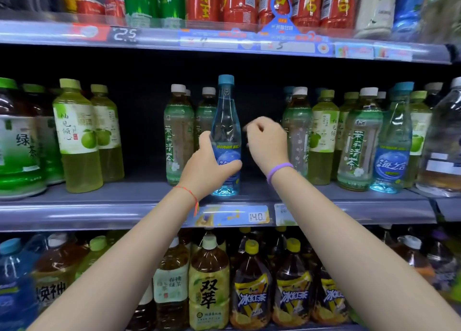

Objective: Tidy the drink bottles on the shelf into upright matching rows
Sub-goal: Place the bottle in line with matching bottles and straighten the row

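Head view: your two bare arms reach to the grey middle shelf (99,206).
Left hand (209,166): you grip the clear blue plastic bottle with a blue cap (225,121) round its lower label.
Bottle: upright at the shelf's front edge, just beside the green-labelled tea bottles (178,136).
Right hand (267,143): fingers curled, holding nothing, just right of the bottle.

Red cans (114,6) and green cans (154,4) are lined up on the top shelf beside tall red-labelled bottles (306,4). A blue hanging promotional tag (280,19) is clipped above the price strip. A price label reading 4.0 (257,217) is fixed to the middle shelf edge.
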Demonstrator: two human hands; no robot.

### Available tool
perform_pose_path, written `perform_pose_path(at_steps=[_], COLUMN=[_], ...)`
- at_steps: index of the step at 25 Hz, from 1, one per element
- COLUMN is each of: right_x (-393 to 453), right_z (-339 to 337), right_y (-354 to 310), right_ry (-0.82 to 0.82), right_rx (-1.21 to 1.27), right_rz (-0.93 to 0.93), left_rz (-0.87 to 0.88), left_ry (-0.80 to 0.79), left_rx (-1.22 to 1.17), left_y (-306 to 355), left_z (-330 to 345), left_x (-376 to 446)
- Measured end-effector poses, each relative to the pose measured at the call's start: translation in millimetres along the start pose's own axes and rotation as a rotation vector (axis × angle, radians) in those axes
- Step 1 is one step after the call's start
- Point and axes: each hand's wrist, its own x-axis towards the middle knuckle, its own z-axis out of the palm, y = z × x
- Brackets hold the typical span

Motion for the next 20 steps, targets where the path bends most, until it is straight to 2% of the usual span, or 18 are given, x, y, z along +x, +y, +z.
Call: perform_pose_path(at_steps=[2, 4, 5, 8, 12, 17, 20], right_x=[-1.1, -0.2, 2.0, 3.3, 1.0, 9.3, 9.3], right_z=[-20.5, -42.0, -50.8, -67.1, -74.4, -75.7, -73.0], right_y=[-0.4, 4.1, 10.9, 32.1, 45.0, 55.4, 55.0], right_ry=[0.241, 0.431, 0.459, 0.318, 0.097, -0.04, -0.102], right_rx=[-0.19, -0.308, -0.338, -0.353, -0.303, -0.395, -0.306], right_rz=[-0.247, -0.293, -0.253, -0.063, 0.08, 0.168, 0.182], left_rz=[0.015, 0.022, 0.015, -0.036, -0.04, -0.086, -0.163], left_ry=[-0.04, -0.059, -0.068, -0.1, -0.105, -0.126, -0.098], left_rx=[0.048, 0.131, 0.187, 0.266, 0.2, 0.076, -0.072], left_y=[5.5, 14.9, 20.7, 34.3, 41.4, 39.6, 34.9], left_z=[7.6, 17.5, 23.1, 36.9, 53.9, 61.6, 56.6], left_x=[3.9, 9.9, 13.2, 24.0, 32.4, 34.0, 33.6])
